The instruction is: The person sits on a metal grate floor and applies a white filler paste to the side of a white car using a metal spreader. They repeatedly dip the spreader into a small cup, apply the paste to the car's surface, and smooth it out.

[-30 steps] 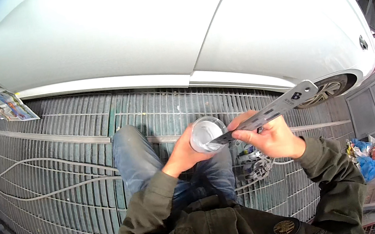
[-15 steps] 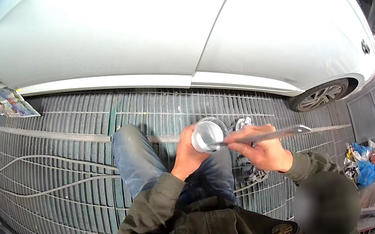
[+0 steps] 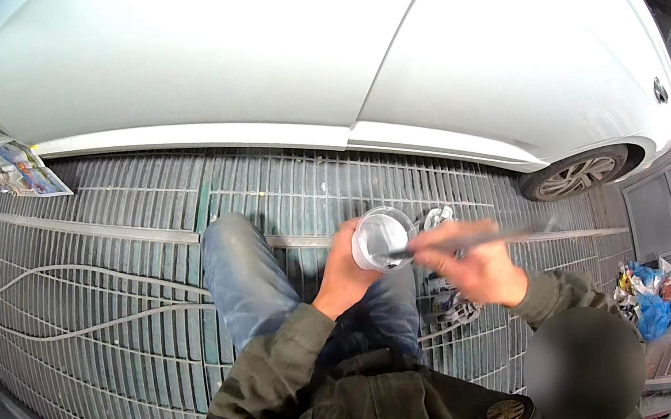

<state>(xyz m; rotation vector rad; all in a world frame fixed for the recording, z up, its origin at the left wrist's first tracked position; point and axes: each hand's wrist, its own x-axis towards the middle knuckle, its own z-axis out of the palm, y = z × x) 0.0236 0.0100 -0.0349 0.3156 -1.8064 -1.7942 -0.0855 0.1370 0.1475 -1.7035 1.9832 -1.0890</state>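
Motion smears the right hand (image 3: 464,266) and the thin stick (image 3: 485,241) it holds, so its fingers cannot be told apart. The stick's tip disappears inside the clear cup (image 3: 382,239), whose lower side is covered by the left hand (image 3: 345,272). A round blurred patch (image 3: 585,367) masks the area below the right sleeve. The white car (image 3: 306,44) runs out past the picture's rim, only one wheel (image 3: 576,174) showing. The crumpled wrappers (image 3: 652,297) by the edge are too small to make out.

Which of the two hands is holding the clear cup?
The left hand grips the clear plastic cup from the side. The right hand holds a long flat stick whose tip is in the cup.
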